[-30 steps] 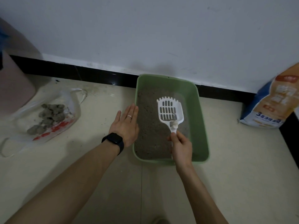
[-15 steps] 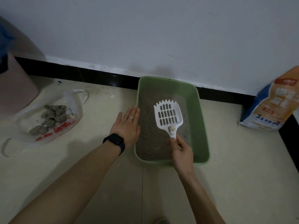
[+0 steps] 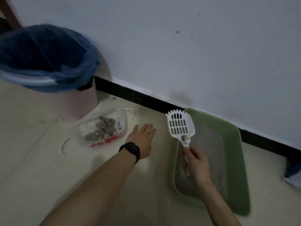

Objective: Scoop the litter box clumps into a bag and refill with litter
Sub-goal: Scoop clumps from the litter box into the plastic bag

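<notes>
**Your scoop (image 3: 180, 126) has swung left, empty.**
Your right hand (image 3: 195, 162) grasps its handle above the litter box (image 3: 242, 168) rim; your left hand (image 3: 141, 139), relaxed flat, now lies near the bag (image 3: 82, 130) holding the clumps (image 3: 104, 129). Scooping looks finished.

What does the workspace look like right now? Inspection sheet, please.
Surface: pale tiled floor, dusty specks near the wall.
Job's things: green litter box against the wall, grey litter inside; white scoop held above its left rim, slots look empty; plastic bag open on the floor, grey clumps in it; corner of a blue-and-white sack at the right edge.
Clutter: nothing seen.
Hands: left hand flat, fingers straight, between bag and box; right hand grips the scoop handle.
Cables: nothing seen.
Surroundings: pink bin with blue liner at left; black skirting.
</notes>
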The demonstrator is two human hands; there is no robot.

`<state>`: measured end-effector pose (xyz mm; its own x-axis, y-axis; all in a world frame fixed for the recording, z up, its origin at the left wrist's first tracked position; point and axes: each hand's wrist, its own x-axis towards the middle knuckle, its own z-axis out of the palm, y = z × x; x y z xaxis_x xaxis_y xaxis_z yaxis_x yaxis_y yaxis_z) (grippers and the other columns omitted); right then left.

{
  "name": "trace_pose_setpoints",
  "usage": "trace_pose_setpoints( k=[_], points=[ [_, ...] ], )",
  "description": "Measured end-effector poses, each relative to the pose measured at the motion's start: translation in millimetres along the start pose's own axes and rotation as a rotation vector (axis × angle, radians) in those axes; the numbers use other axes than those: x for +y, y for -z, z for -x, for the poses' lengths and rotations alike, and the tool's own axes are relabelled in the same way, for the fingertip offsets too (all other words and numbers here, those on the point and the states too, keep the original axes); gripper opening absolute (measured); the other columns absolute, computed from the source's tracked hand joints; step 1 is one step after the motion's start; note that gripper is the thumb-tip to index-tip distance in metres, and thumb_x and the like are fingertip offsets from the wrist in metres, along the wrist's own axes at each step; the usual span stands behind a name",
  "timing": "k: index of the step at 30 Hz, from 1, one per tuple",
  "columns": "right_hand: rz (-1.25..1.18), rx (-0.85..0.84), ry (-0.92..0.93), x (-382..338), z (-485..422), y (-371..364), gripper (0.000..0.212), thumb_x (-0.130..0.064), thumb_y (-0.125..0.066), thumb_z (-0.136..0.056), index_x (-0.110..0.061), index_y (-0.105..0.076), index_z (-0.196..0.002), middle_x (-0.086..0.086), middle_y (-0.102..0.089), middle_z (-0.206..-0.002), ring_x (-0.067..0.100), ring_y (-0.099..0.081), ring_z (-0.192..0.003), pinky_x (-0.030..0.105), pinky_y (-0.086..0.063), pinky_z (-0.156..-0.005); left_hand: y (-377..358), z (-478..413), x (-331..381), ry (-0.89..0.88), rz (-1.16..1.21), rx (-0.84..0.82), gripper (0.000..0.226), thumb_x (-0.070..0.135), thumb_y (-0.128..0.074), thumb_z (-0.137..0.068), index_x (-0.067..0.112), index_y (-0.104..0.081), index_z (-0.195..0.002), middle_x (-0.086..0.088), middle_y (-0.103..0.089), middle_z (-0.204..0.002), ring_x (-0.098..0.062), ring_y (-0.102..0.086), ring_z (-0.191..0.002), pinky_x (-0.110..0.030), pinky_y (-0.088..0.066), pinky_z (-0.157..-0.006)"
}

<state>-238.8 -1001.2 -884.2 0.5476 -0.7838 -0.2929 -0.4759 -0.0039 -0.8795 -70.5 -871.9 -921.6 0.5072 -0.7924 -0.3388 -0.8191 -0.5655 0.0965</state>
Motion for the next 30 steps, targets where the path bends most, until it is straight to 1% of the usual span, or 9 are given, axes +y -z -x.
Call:
trace_pose_setpoints(
  k=[6, 9, 11, 14, 16, 20, 22, 25, 30],
  points=[
    [0.301, -0.247, 0.244, -47, -10, -105, 0.018, -0.023, -0.051, -0.100, -0.032, -0.066, -0.102, -0.007, -0.072, -0.085, 0.007, -0.057, -0.049, 0.019, -0.048, -0.052, 2, 39, -118, 0.353, 0.234, -0.002, 0.072, 0.050, -0.035, -0.099, 0.018, -0.007, -0.157, -0.002, 0.004, -0.164, -0.022, 0.001, -0.151, -0.047, -0.002, -0.121],
    [0.642, -0.312, 0.406, -58, -15, -146, 0.025, -0.029, -0.047, -0.100, -0.031, -0.064, -0.117, -0.006, -0.071, -0.098, 0.016, -0.066, -0.077, 0.031, -0.053, -0.072, -23, 68, -172, 0.554, 0.309, -0.082, 0.080, 0.054, -0.039, -0.096, 0.016, -0.003, -0.157, -0.005, 0.007, -0.164, -0.025, 0.003, -0.151, -0.049, -0.003, -0.121],
    [1.029, -0.259, 0.636, -58, -19, -163, 0.032, -0.029, -0.045, -0.100, -0.032, -0.058, -0.129, -0.004, -0.068, -0.108, 0.022, -0.064, -0.090, 0.033, -0.048, -0.074, -41, 83, -197, 0.648, 0.298, -0.146, 0.076, 0.046, -0.036, -0.099, 0.014, 0.002, -0.156, -0.007, 0.012, -0.163, -0.027, 0.006, -0.150, -0.050, -0.004, -0.121],
    [1.317, -0.113, 0.903, -59, -26, -178, 0.035, -0.021, -0.058, -0.089, -0.032, -0.063, -0.122, -0.004, -0.070, -0.104, 0.025, -0.065, -0.082, 0.035, -0.044, -0.070, -61, 93, -217, 0.679, 0.357, -0.146, 0.081, 0.051, -0.036, -0.098, 0.015, 0.007, -0.156, -0.007, 0.014, -0.163, -0.030, 0.006, -0.150, -0.049, -0.004, -0.121],
    [1.264, -0.109, 0.835, -67, -32, -184, 0.031, -0.026, -0.053, -0.093, -0.034, -0.062, -0.121, -0.006, -0.069, -0.101, 0.023, -0.065, -0.080, 0.034, -0.049, -0.071, -70, 95, -222, 0.679, 0.443, -0.124, 0.085, 0.056, -0.038, -0.096, 0.018, 0.010, -0.156, -0.006, 0.015, -0.163, -0.029, 0.005, -0.150, -0.048, -0.004, -0.121],
    [0.965, -0.255, 0.431, -89, -58, -202, 0.030, -0.031, -0.043, -0.100, -0.033, -0.056, -0.126, -0.003, -0.068, -0.103, 0.016, -0.065, -0.080, 0.030, -0.052, -0.066, -77, 94, -230, 0.643, 0.557, -0.092, 0.091, 0.062, -0.039, -0.093, 0.020, 0.014, -0.155, -0.002, 0.015, -0.163, -0.024, 0.001, -0.151, -0.044, -0.004, -0.121],
    [0.851, -0.277, 0.336, -96, -75, -216, 0.028, -0.028, -0.046, -0.099, -0.027, -0.054, -0.126, -0.001, -0.068, -0.115, 0.017, -0.065, -0.086, 0.033, -0.053, -0.073, -76, 95, -231, 0.549, 0.494, -0.128, 0.094, 0.043, -0.049, -0.094, 0.019, 0.019, -0.153, 0.000, 0.018, -0.162, -0.021, 0.003, -0.151, -0.042, -0.001, -0.121],
    [0.818, -0.325, 0.262, -108, -100, -240, 0.029, -0.024, -0.049, -0.096, -0.028, -0.055, -0.124, -0.008, -0.070, -0.108, 0.015, -0.062, -0.081, 0.035, -0.053, -0.078, -83, 101, -235, 0.431, 0.379, -0.178, 0.097, 0.023, -0.052, -0.094, 0.019, 0.026, -0.150, 0.002, 0.023, -0.161, -0.019, 0.007, -0.150, -0.040, 0.002, -0.122],
    [0.842, -0.386, 0.097, -109, -143, -286, 0.029, -0.031, -0.060, -0.083, -0.040, -0.062, -0.110, -0.010, -0.063, -0.104, 0.020, -0.056, -0.106, 0.043, -0.038, -0.107, -94, 124, -262, 0.387, 0.298, -0.184, 0.100, 0.004, -0.048, -0.089, 0.023, 0.031, -0.148, 0.007, 0.027, -0.159, -0.014, 0.009, -0.150, -0.036, 0.004, -0.121]
  ],
)
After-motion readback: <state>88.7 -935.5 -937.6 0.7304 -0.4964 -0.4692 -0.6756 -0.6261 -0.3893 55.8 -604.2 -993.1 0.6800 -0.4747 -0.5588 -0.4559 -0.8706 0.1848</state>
